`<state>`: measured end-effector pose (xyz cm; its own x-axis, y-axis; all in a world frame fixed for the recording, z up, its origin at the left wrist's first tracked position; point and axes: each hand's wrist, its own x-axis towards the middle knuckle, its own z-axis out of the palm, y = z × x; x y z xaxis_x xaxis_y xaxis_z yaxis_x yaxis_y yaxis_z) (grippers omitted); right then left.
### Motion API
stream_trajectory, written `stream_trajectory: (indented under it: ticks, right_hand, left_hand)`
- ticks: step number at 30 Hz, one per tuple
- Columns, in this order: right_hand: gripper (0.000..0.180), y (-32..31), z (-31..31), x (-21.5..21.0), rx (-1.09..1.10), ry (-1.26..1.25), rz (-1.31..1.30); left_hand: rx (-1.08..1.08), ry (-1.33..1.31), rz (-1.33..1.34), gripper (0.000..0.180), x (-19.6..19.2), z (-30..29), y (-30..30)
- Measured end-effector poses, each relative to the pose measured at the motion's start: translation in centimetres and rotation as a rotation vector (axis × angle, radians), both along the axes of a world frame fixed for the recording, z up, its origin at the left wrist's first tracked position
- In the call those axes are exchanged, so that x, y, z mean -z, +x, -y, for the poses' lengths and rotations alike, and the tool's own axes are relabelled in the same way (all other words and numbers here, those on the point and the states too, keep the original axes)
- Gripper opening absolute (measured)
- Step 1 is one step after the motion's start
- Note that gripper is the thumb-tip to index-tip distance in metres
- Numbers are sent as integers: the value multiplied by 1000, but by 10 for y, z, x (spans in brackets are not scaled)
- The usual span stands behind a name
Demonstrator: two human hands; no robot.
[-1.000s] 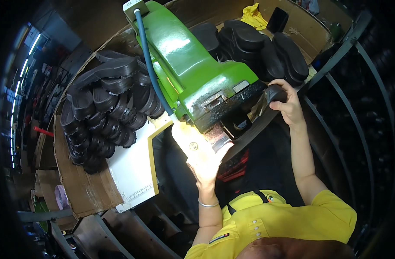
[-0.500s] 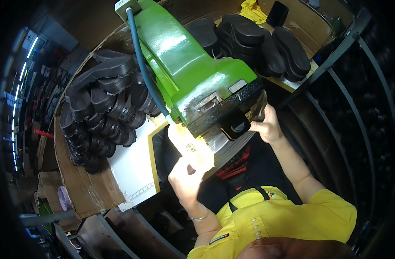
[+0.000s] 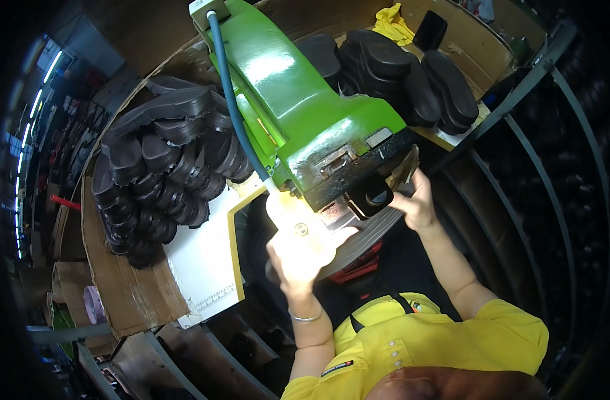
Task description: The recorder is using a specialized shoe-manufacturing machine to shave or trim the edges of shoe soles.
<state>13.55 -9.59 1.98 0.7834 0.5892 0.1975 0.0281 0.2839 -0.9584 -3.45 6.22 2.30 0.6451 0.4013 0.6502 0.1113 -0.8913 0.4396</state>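
A dark grey shoe sole (image 3: 366, 241) is under the head of the green machine (image 3: 331, 137), its ribbed side edge facing me. My left hand (image 3: 297, 267) grips the sole's left end, the thumb lying over it; the white lamp (image 3: 301, 229) partly covers this hand, and its glare washes out the fingers. On the right, my right hand (image 3: 417, 205) is closed on the sole's other end, thumb toward the black guard (image 3: 368, 195). The machine head hides the sole's far part and the contact with the tool.
Dark soles (image 3: 161, 160) are heaped at the left beside a white board (image 3: 208, 260) with a yellow edge. More soles (image 3: 385, 63) stand behind the machine at right, near a yellow cloth (image 3: 393, 25). A metal rack (image 3: 511, 103) borders the right side; a blue hose (image 3: 233, 100) runs to the lamp.
My left hand has moved up along the sole, and its thumb now shows stretched across it. More of the sole's ribbed edge is visible. My right hand keeps its hold.
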Motion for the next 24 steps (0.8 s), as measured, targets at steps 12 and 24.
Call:
stream_trajectory:
  ticks: [12, 24]
  right_hand:
    - [51, -54, -18, 19, -93, -153, 201]
    - [51, -33, -10, 15, -169, -223, 263]
  left_hand:
    - [2, -384, -133, 37, 8, -37, -56]
    - [-48, -618, -52, 44, 52, 37, -43]
